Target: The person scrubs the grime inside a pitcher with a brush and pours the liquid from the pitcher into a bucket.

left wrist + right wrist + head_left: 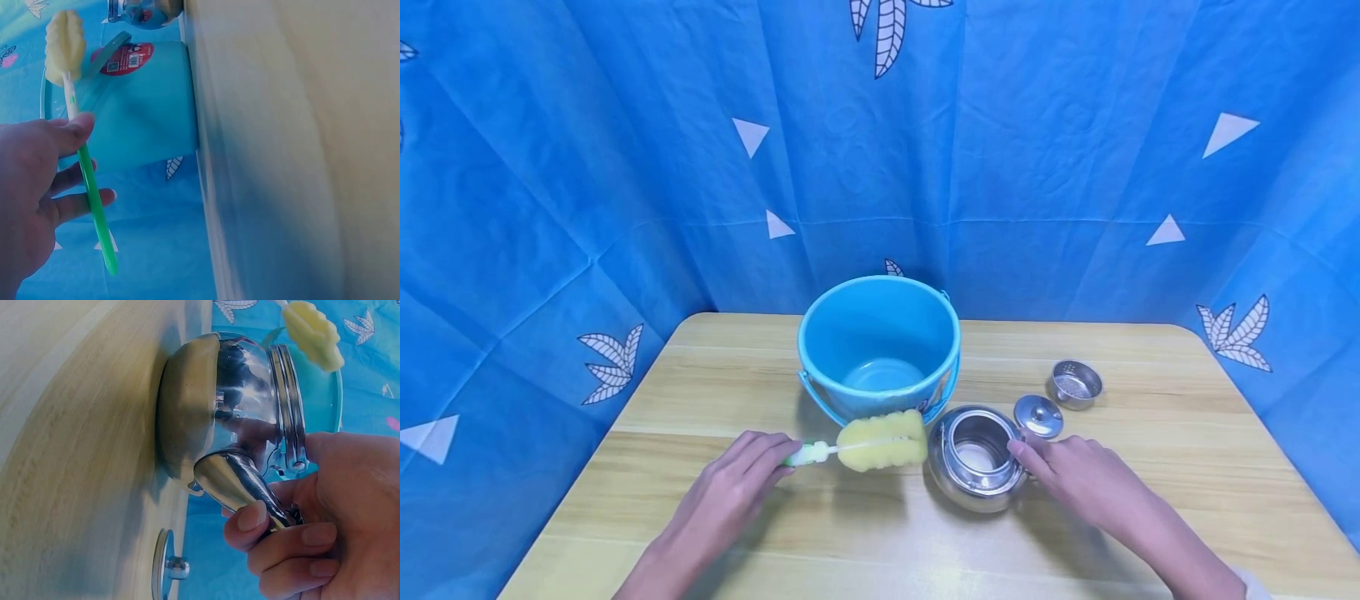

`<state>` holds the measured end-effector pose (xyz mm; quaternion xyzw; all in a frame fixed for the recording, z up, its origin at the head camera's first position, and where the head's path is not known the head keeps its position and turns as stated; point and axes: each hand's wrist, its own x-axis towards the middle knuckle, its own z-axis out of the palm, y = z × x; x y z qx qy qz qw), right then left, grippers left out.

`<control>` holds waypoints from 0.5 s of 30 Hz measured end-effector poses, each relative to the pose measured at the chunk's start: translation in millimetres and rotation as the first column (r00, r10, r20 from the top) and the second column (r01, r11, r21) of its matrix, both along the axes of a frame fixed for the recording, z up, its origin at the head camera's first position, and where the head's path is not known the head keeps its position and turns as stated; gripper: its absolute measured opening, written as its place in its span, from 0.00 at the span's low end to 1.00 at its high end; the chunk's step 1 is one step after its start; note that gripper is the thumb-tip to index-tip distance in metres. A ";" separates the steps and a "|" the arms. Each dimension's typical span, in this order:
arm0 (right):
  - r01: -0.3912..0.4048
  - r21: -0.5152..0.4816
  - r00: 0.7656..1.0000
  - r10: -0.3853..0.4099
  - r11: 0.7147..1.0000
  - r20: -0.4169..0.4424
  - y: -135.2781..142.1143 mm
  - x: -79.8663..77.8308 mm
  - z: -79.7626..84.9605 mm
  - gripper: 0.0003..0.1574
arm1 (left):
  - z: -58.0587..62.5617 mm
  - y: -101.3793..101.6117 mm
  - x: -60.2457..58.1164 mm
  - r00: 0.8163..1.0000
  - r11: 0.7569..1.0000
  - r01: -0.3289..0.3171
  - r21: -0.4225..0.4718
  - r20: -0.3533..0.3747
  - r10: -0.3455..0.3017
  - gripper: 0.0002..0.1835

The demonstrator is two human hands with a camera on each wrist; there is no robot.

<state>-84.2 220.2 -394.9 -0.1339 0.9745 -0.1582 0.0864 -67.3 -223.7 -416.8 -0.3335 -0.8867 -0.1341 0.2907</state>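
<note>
My left hand (733, 479) grips the green-and-white handle of a sponge bottle brush (100, 219). Its yellow sponge head (883, 442) points right, over the table in front of the bucket and close beside the teapot. The shiny steel teapot (973, 492) stands uncovered at the bucket's right, its round mouth facing up. My right hand (1078, 483) holds it at the right side, fingers curled round the tapered metal spout (234, 481) in the right wrist view. Behind that hand lies the steel lid (1039, 415), knob up.
A light blue bucket (880, 287) stands at the middle back, its handle hanging down in front. Past the lid sits a small perforated steel strainer (1077, 385). Blue patterned cloth (1037, 167) hangs behind and beside the wooden table (700, 400).
</note>
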 end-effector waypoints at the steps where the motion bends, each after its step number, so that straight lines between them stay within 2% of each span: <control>1: 0.001 -0.001 1.000 -0.001 1.000 0.002 0.1 0.1 0.0 0.31 | -0.3 -0.8 0.1 1.000 1.000 0.006 0.001 -0.002 -0.006 0.23; 8: 0.002 -0.006 1.000 -0.002 1.000 0.005 0.5 0.6 -0.1 0.31 | 0.1 -6.6 1.0 0.998 0.998 0.055 -0.027 -0.014 -0.055 0.23; 10: 0.001 -0.006 1.000 -0.001 1.000 0.001 0.4 0.7 0.0 0.31 | 1.3 -9.3 1.7 0.998 0.997 0.058 -0.057 -0.002 -0.059 0.21; 13: -0.001 -0.005 1.000 0.001 1.000 -0.006 0.1 0.6 0.2 0.31 | 2.9 -14.8 2.5 0.998 0.992 0.061 -0.114 0.023 -0.058 0.12; 15: -0.003 -0.002 1.000 0.003 1.000 -0.010 -0.1 0.3 0.3 0.31 | 3.5 -19.0 2.9 0.997 0.987 0.059 -0.149 0.052 -0.052 0.15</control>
